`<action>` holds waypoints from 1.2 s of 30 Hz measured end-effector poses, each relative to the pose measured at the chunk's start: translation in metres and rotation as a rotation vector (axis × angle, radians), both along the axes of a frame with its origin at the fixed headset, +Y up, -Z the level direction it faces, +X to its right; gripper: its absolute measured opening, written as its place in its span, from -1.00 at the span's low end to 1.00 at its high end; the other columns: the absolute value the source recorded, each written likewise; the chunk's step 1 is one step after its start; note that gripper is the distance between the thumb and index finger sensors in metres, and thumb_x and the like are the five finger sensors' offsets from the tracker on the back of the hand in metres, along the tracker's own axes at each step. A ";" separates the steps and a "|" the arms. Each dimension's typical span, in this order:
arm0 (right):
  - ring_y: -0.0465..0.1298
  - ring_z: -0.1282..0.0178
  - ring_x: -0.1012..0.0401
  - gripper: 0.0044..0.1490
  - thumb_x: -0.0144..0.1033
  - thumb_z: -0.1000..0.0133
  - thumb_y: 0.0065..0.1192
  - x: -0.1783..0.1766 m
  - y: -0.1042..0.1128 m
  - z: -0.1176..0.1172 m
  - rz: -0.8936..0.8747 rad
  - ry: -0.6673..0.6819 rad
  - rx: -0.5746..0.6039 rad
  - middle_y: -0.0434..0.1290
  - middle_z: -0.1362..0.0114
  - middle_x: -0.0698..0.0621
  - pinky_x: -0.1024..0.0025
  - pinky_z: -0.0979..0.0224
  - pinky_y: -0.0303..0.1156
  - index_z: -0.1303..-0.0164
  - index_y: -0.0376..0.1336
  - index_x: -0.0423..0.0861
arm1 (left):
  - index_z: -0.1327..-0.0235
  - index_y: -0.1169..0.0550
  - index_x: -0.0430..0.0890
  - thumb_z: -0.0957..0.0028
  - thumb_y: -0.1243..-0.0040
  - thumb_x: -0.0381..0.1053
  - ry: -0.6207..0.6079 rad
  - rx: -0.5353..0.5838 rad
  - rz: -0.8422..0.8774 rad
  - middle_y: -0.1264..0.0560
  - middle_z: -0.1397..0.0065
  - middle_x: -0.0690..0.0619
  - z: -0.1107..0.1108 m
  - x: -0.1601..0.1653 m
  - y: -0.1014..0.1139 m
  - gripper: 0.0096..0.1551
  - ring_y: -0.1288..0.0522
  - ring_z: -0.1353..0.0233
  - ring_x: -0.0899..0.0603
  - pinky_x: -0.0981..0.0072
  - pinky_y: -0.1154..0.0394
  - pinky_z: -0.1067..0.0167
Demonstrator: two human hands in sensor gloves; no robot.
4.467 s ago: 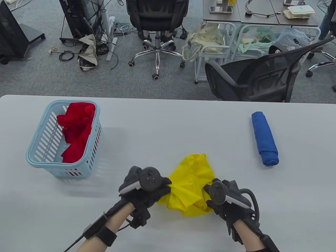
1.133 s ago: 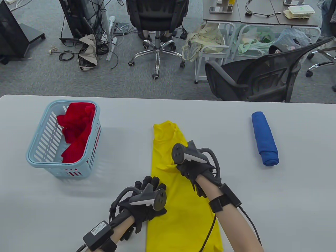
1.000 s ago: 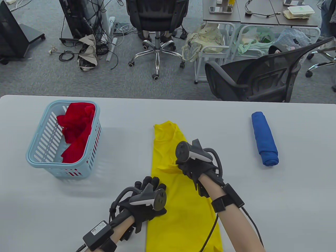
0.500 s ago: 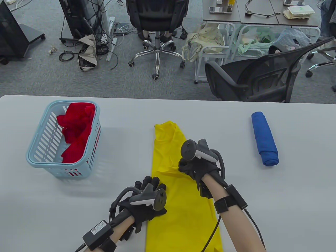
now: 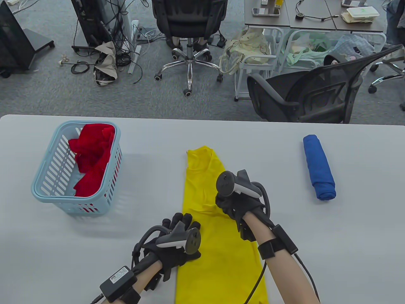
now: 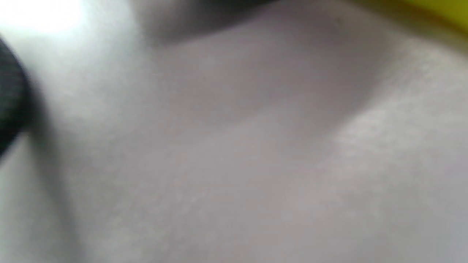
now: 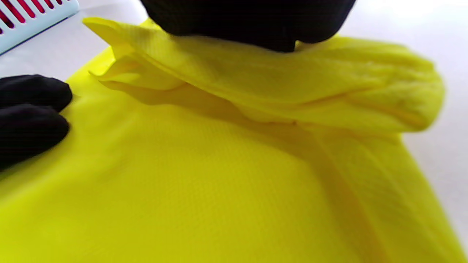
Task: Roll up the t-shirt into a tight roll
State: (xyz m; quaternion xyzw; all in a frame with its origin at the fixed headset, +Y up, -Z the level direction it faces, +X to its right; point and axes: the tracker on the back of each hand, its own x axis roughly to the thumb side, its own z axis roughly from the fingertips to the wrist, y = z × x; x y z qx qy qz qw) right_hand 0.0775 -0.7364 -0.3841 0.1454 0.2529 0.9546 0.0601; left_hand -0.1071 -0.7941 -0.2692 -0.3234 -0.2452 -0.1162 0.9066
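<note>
The yellow t-shirt (image 5: 218, 253) lies on the grey table (image 5: 332, 240) as a long narrow strip, running from the near edge away from me. My left hand (image 5: 183, 221) presses flat on the strip's left edge with straight fingers. My right hand (image 5: 226, 204) sits on the strip's right side halfway up and grips a loose fold of the fabric. In the right wrist view this fold of the t-shirt (image 7: 256, 91) bulges under the right fingers (image 7: 248, 18), and the left fingertips (image 7: 29, 109) rest on the cloth. The left wrist view is a blur of table.
A light blue basket (image 5: 47, 190) with a red garment (image 5: 91, 158) stands at the left. A rolled blue shirt (image 5: 319, 166) lies at the right. Beyond the table's far edge stands a black office chair (image 5: 316, 95).
4.5 s ago both hands held the crumpled shirt; it now lies as a strip. In the last second my right hand drew the fold slightly right and lower. The left hand stayed put.
</note>
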 end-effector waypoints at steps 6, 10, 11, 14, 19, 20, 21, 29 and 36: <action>0.42 -0.48 0.00 -0.50 -0.07 -0.39 0.00 0.001 0.007 0.001 -0.083 -0.017 -0.004 0.26 -0.62 -0.09 0.01 -0.45 0.32 -0.48 0.19 -0.02 | -0.49 0.58 -0.06 -0.05 0.70 0.45 0.000 0.000 -0.001 0.62 -0.62 -0.26 0.000 0.000 0.000 0.02 0.49 -0.63 -0.47 -0.45 0.31 -0.51; 0.32 -0.57 -0.08 -0.02 0.17 -0.22 0.27 -0.013 0.002 0.007 -0.062 0.053 -0.040 0.10 -0.74 -0.17 -0.08 -0.51 0.23 -0.75 -0.01 -0.02 | -0.49 0.58 -0.06 -0.05 0.71 0.45 0.000 0.000 -0.002 0.63 -0.62 -0.26 0.000 0.000 0.000 0.02 0.49 -0.63 -0.47 -0.45 0.32 -0.51; 0.30 -0.58 -0.08 -0.01 0.17 -0.20 0.30 -0.020 -0.001 0.010 -0.021 0.095 -0.034 0.08 -0.75 -0.16 -0.09 -0.52 0.21 -0.74 0.00 0.00 | -0.49 0.58 -0.06 -0.05 0.70 0.45 0.000 0.000 -0.002 0.62 -0.62 -0.25 0.000 0.000 0.000 0.02 0.49 -0.63 -0.47 -0.45 0.31 -0.51; 0.32 -0.57 -0.06 -0.19 0.06 -0.21 0.35 -0.032 -0.004 0.013 0.060 0.120 0.018 0.15 -0.72 -0.11 -0.10 -0.53 0.21 -0.63 0.13 0.07 | -0.49 0.58 -0.06 -0.05 0.71 0.45 0.000 0.000 -0.002 0.62 -0.62 -0.25 0.000 0.000 0.000 0.02 0.49 -0.63 -0.47 -0.45 0.32 -0.51; 0.40 -0.49 0.02 -0.56 -0.11 -0.36 0.10 -0.021 0.010 0.004 0.041 0.012 0.100 0.28 -0.61 -0.02 -0.04 -0.51 0.26 -0.44 0.25 0.06 | -0.49 0.58 -0.06 -0.05 0.70 0.45 0.000 0.000 -0.001 0.62 -0.62 -0.25 0.000 0.000 0.000 0.02 0.49 -0.63 -0.47 -0.45 0.31 -0.51; 0.40 -0.48 0.02 -0.55 -0.09 -0.39 0.04 -0.010 0.017 0.000 0.005 -0.060 0.127 0.28 -0.60 -0.03 -0.03 -0.50 0.27 -0.45 0.24 0.05 | -0.49 0.58 -0.06 -0.05 0.70 0.45 0.001 0.000 -0.001 0.62 -0.62 -0.25 0.000 0.000 0.000 0.02 0.49 -0.63 -0.47 -0.45 0.31 -0.51; 0.41 -0.47 0.02 -0.55 -0.08 -0.40 0.01 -0.001 0.021 -0.002 -0.009 -0.107 0.146 0.28 -0.60 -0.03 -0.02 -0.49 0.27 -0.46 0.23 0.03 | -0.49 0.58 -0.06 -0.05 0.70 0.45 0.000 0.000 -0.001 0.62 -0.62 -0.25 0.000 0.000 0.000 0.02 0.49 -0.63 -0.47 -0.45 0.31 -0.51; 0.46 -0.39 0.02 -0.54 -0.05 -0.44 -0.09 0.125 0.017 -0.005 0.142 -0.628 0.202 0.32 -0.54 -0.08 -0.01 -0.43 0.33 -0.42 0.25 -0.02 | -0.49 0.58 -0.06 -0.05 0.71 0.45 0.000 -0.001 -0.002 0.62 -0.62 -0.26 0.000 0.000 0.000 0.02 0.49 -0.63 -0.47 -0.45 0.32 -0.51; 0.27 -0.57 -0.14 -0.24 -0.03 -0.43 -0.11 0.152 0.008 0.018 0.244 -0.665 0.182 0.01 -0.74 -0.28 -0.13 -0.52 0.18 -0.75 -0.04 -0.19 | -0.58 0.47 0.01 -0.11 0.60 0.44 0.027 0.068 -0.022 0.51 -0.71 -0.21 0.001 0.004 0.009 -0.02 0.35 -0.70 -0.46 -0.44 0.16 -0.57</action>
